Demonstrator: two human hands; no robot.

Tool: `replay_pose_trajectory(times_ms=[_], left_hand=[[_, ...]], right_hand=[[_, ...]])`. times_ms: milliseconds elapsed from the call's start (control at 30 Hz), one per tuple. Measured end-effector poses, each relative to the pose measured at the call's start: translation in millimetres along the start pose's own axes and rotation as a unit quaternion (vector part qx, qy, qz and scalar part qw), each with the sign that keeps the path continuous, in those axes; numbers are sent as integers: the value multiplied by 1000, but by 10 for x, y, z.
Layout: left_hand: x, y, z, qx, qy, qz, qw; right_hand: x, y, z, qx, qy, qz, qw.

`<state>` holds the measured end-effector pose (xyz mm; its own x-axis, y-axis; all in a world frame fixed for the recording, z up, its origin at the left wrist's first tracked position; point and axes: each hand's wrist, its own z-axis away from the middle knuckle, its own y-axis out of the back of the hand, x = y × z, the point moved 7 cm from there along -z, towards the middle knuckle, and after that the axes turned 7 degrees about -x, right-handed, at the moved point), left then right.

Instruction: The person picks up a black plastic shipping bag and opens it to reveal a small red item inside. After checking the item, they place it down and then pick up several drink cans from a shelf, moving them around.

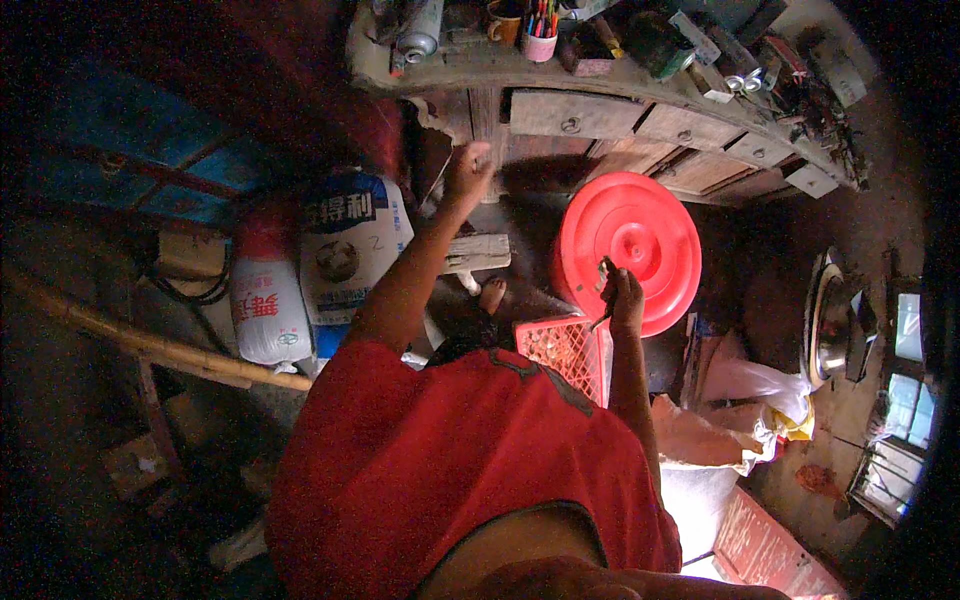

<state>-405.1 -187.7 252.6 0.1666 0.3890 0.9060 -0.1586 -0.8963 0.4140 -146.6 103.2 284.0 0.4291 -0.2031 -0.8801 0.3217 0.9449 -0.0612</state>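
My left hand [471,176] is raised with its fingers curled, in front of the post of an old wooden cabinet [574,112]. Whether anything is inside those fingers cannot be made out; a thin pale cord [437,181] runs down just beside it. My right hand [627,300] grips a small dark object [610,289], too dim to name more exactly. Behind that hand is a round red plastic lid [636,217] with raised rings, partly covered by the hand. Just below and to the left stands a red plastic lattice crate [604,360], with small pale pieces inside.
On the cabinet top [465,71] are a pink pen cup [540,46], a brown mug [504,22] and several cans. Printed sacks [345,255] stand left, beside a bamboo pole [187,349]. A wooden bench [476,251] lies ahead; plastic bags [757,390] are at right.
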Motion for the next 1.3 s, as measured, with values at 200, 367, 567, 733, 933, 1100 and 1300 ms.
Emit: replay_pose_trajectory(times_ms=[200,367,567,733,933,1100,1300], left_hand=[[-450,985,-1052,163,-59,81,982],[36,1384,-1857,189,-96,-147,966],[-572,1481,-2413,44,47,-374,925],[-715,1472,-2609,-18,40,-193,980],[-116,1717,-2445,67,-56,-37,996],[93,2086,-2319,49,208,182,960],[-494,2307,-2365,62,228,222,946]], right_hand=[[123,55,-99,16,-38,-53,998],[-290,-467,-454,-9,14,62,998],[-806,-1410,-1058,-140,69,24,987],[-895,-1932,-1273,-183,70,166,966],[-688,-2015,-1344,-189,72,163,966],[-568,-1965,-1273,-220,34,48,974],[-344,-1940,-1270,-211,-1,107,972]])
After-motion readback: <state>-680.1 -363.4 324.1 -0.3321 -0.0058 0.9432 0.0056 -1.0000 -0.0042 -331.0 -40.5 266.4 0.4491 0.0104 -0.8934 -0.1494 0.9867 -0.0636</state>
